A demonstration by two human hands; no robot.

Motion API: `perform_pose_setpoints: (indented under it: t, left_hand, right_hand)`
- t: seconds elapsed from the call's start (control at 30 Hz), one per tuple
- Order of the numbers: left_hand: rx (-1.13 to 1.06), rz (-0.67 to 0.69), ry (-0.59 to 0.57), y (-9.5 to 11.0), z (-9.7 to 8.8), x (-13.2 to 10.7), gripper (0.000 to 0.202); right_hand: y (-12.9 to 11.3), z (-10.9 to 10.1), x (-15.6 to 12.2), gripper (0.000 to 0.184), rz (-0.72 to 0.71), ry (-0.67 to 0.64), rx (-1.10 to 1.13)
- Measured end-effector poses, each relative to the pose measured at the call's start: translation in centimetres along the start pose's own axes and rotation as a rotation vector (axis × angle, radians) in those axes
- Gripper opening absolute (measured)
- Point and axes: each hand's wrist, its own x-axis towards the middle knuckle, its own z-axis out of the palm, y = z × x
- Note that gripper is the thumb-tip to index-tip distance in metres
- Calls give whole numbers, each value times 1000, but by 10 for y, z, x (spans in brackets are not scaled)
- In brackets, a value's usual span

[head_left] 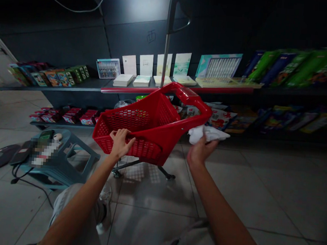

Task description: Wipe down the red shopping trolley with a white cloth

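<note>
A red plastic shopping cart on a grey wheeled frame stands in front of me, its handle toward the right. My left hand grips the basket's near rim, with the fingers hooked over the edge and the thumb apart along the outer side. In my right hand is a crumpled white cloth, pinched between thumb and fingers. That cloth is close beside the cart's handle end; whether it touches the plastic I cannot tell. The basket's inner floor is mostly hidden by its near wall.
Behind the cart runs a dark shelf with boxes, upright cards and bagged goods. A metal pole rises behind the basket. At left stands a blue-grey plastic stool with a phone and cables on it. My legs are close below.
</note>
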Motion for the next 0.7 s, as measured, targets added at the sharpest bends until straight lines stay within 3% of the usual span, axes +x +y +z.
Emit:
perform_pose_setpoints:
  t: [0.1, 0.2, 0.33, 0.4, 0.53, 0.7]
  left_hand:
    - [-15, -5, 1, -1, -2, -3, 23]
    - [-19, -21, 8, -4, -4, -5, 23]
    - [-28, -49, 54, -11, -8, -7, 24]
    - [-38, -68, 72, -14, -10, -8, 27]
    - [-49, -118, 90, -21, -15, -7, 35]
    - [50, -214, 145, -18, -22, -8, 42]
  right_hand:
    - [-15, -9, 10, 65, -210, 79, -207]
    - [-40, -18, 9, 66, -438, 17, -401]
    - [-88, -22, -4, 47, -783, -423, -636]
    - [-115, -22, -9, 42, -891, -619, -720]
    - [-162, -15, -12, 43, -929, -764, -842]
    - [-194, 16, -14, 43, -790, -1015, -1015]
